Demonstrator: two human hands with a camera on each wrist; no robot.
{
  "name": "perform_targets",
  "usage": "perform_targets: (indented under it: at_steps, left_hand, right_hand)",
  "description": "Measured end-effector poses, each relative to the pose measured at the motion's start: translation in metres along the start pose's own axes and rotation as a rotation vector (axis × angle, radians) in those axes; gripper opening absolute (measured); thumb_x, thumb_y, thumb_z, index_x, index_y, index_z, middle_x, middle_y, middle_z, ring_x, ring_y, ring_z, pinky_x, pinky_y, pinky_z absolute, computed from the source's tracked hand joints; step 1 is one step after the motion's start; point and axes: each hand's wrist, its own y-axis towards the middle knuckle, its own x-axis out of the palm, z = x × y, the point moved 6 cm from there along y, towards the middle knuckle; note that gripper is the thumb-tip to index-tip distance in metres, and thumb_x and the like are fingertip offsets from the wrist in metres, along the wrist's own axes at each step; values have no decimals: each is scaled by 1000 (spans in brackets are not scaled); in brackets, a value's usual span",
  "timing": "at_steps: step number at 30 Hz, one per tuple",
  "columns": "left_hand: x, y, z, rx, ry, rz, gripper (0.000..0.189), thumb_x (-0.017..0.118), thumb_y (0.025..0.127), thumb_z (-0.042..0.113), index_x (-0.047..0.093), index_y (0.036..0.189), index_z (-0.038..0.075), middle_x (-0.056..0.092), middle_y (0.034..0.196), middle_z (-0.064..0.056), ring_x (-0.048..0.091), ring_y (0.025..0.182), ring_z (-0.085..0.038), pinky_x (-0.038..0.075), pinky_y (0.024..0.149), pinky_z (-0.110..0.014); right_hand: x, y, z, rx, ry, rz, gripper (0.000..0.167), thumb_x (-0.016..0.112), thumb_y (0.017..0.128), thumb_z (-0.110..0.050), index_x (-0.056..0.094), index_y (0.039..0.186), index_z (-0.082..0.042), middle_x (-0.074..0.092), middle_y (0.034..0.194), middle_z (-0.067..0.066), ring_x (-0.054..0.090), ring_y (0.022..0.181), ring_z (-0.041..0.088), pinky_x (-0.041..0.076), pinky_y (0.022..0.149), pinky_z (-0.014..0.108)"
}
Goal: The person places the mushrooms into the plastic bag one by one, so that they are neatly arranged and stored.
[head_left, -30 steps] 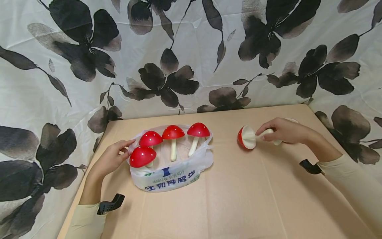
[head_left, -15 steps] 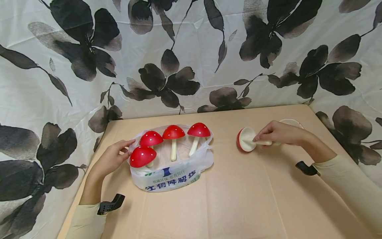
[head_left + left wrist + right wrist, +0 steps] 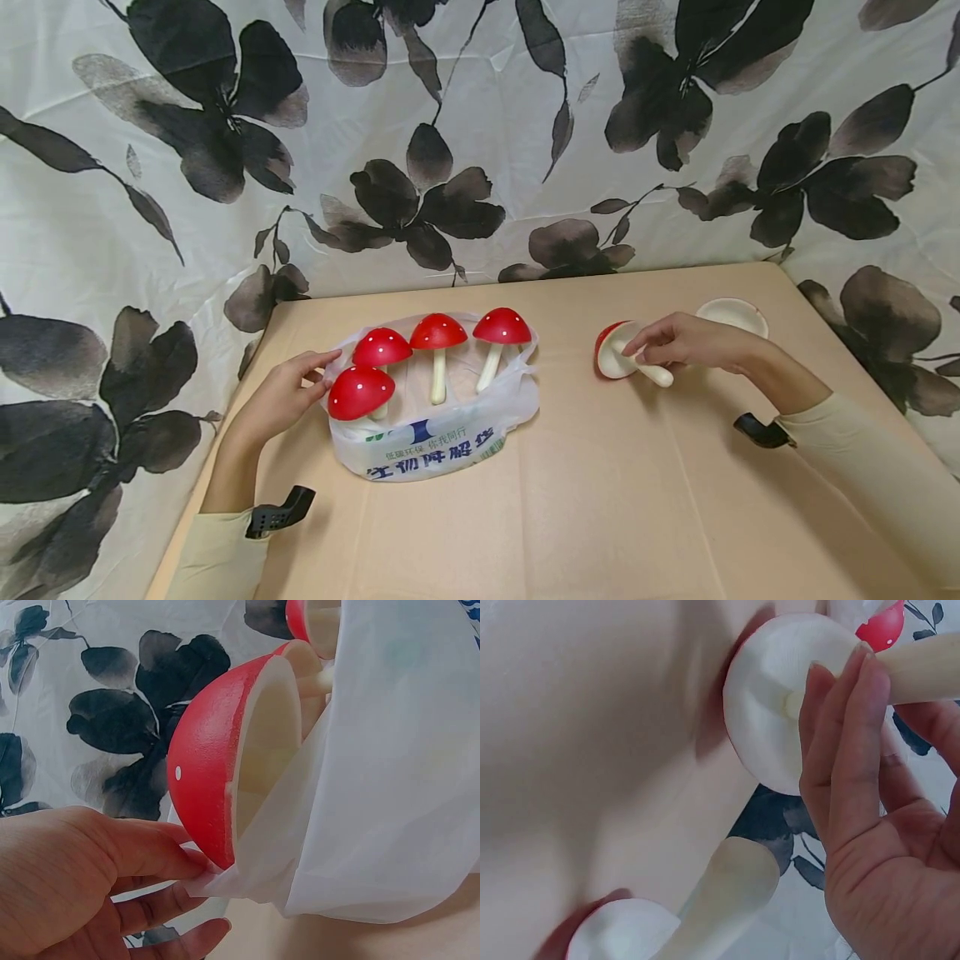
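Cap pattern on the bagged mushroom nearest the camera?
Cap: red, white dots; best in head view.

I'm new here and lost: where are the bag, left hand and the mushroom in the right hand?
Bag (image 3: 437,452): head view, on its printed front.
Left hand (image 3: 282,396): head view, on its back.
Held mushroom (image 3: 617,357): head view, on its cap's underside.

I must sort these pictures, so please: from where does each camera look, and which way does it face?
Head: worn on the head, facing forward and down at the table; left hand, right hand and sleeves show.
Left wrist: worn there, facing the plastic bag and bagged mushrooms; the left hand shows.
Right wrist: worn there, facing the held mushroom and a second mushroom; the right hand shows.
Head and left wrist both show the left hand at the plastic bag.
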Motion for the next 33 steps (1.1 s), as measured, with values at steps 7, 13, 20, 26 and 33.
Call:
perform_targets:
  at_steps: [7, 13, 20, 26, 33]
  left_hand:
    - [0, 0, 1, -1, -6, 0, 49, 64, 93, -3, 56, 141, -3, 65, 114, -18, 61, 104, -36, 55, 71, -21]
    - [0, 0, 1, -11, -6, -3, 49, 64, 94, -2, 55, 142, -3, 65, 114, -18, 61, 104, -36, 55, 71, -22]
    - [0, 0, 3, -16, -9, -13, 49, 63, 94, -2, 55, 142, -3, 65, 115, -19, 60, 104, -35, 55, 70, -22]
    - [0, 1, 2, -25, -6, -18, 49, 63, 95, -1, 55, 143, -2, 65, 119, -20, 60, 106, -36, 55, 72, -22]
    - [0, 2, 3, -17, -1, -15, 49, 63, 94, -2, 55, 142, -2, 65, 116, -19, 60, 105, -36, 55, 72, -22]
  right_hand:
    - [-4, -1, 0, -1, 13, 41, 37, 68, 95, -14, 66, 129, 1, 68, 114, 13, 62, 85, 14, 56, 75, 33]
    - [-5, -1, -11, -74, -14, 49, 38, 69, 96, -18, 67, 131, -3, 68, 116, 10, 60, 88, 13, 50, 69, 28]
    - [-5, 2, -27, -161, 7, 29, 40, 67, 97, -17, 64, 136, -7, 69, 121, 12, 62, 96, 16, 52, 76, 26]
    - [-4, 5, -39, -164, 7, 59, 40, 68, 97, -20, 65, 136, -14, 68, 127, 11, 63, 108, 24, 53, 91, 31]
    - [-1, 11, -55, -205, 47, 68, 42, 69, 96, -20, 65, 137, -15, 64, 134, 8, 61, 112, 26, 53, 93, 32]
